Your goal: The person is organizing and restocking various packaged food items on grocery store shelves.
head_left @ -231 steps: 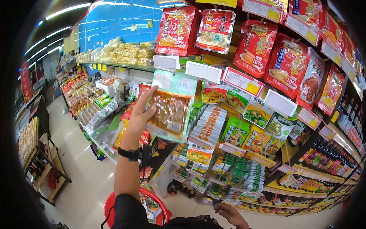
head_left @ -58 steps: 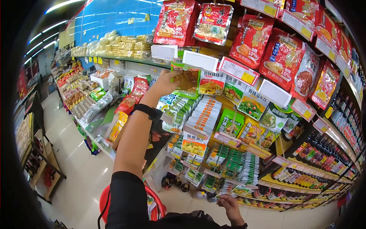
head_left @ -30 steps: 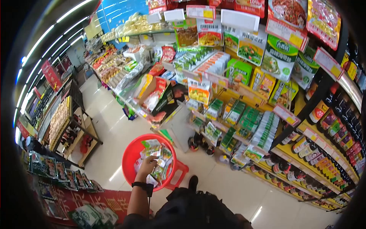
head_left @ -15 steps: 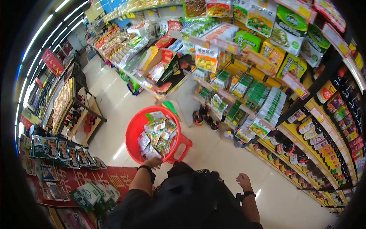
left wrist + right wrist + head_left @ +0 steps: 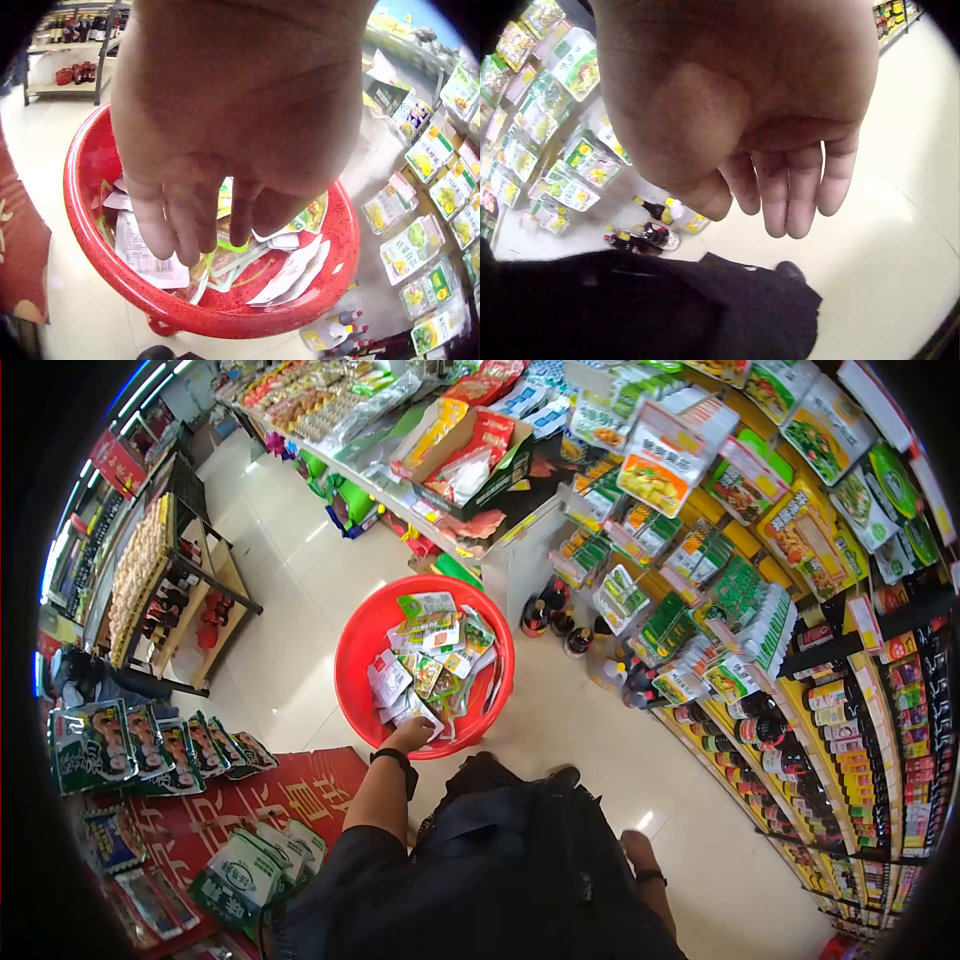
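A red round tub (image 5: 352,701) stands on the floor in front of the person, holding a heap of packets (image 5: 427,676). The left hand (image 5: 411,736) is over the tub's near edge. In the left wrist view, that hand (image 5: 232,127) has its fingers extended downward over the packets (image 5: 147,251) inside the tub (image 5: 94,240); nothing is seen gripped. Beside the body hangs the right hand (image 5: 640,850), away from the shelves. The right wrist view shows this hand (image 5: 742,112) empty, its fingers loosely extended.
Packet racks (image 5: 700,560) and bottle shelves (image 5: 860,740) line the right. A counter with an open carton (image 5: 462,460) lies ahead. Dark bottles (image 5: 552,610) stand on the floor beside the racks. An egg stand (image 5: 140,580) is at the left, with a red display (image 5: 290,785) nearer.
The left hand held a brown packet at the upper rack, then came down to the tub without it. The view has tilted down and the tub appears larger and nearer.
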`<action>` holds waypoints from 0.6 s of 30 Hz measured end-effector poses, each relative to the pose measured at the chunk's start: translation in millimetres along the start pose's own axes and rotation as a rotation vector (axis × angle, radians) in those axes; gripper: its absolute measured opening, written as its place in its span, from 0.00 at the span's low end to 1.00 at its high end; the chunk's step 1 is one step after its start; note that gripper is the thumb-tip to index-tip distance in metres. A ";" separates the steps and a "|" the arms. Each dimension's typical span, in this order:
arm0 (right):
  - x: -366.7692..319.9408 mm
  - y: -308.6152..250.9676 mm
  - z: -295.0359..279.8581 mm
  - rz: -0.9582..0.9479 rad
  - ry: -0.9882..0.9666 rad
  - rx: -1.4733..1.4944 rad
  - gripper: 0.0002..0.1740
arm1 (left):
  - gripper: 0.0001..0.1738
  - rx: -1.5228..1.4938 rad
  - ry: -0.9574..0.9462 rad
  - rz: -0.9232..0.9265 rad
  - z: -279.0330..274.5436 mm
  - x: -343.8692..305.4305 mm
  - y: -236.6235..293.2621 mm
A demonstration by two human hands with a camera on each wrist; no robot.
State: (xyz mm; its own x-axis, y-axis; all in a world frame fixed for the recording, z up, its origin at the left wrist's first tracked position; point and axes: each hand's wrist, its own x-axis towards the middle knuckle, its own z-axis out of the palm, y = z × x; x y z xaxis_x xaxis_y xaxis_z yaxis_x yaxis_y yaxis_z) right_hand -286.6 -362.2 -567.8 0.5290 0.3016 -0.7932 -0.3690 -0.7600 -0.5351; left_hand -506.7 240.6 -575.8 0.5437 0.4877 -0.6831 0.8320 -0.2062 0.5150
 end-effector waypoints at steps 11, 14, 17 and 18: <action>-56.8 -173.6 80.6 -0.066 0.062 -0.128 0.22 | 0.20 0.159 0.013 0.259 15.7 50.6 -48.5; -74.5 -162.5 80.5 0.016 0.056 -0.231 0.22 | 0.19 0.184 -0.060 0.217 4.8 42.8 -25.9; -92.5 -145.9 81.2 0.092 0.056 -0.240 0.22 | 0.23 0.324 -0.104 0.181 11.2 60.4 -26.5; -100.2 -145.9 83.4 0.113 0.061 -0.267 0.22 | 0.24 0.376 -0.115 0.159 6.0 60.4 -17.4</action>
State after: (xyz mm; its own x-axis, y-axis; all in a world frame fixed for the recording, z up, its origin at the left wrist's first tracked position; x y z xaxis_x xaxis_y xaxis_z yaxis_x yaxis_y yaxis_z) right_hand -349.5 -233.6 -434.5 0.5438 0.1780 -0.8201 -0.2179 -0.9138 -0.3428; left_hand -487.6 268.5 -629.1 0.6592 0.3313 -0.6751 0.7078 -0.5767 0.4081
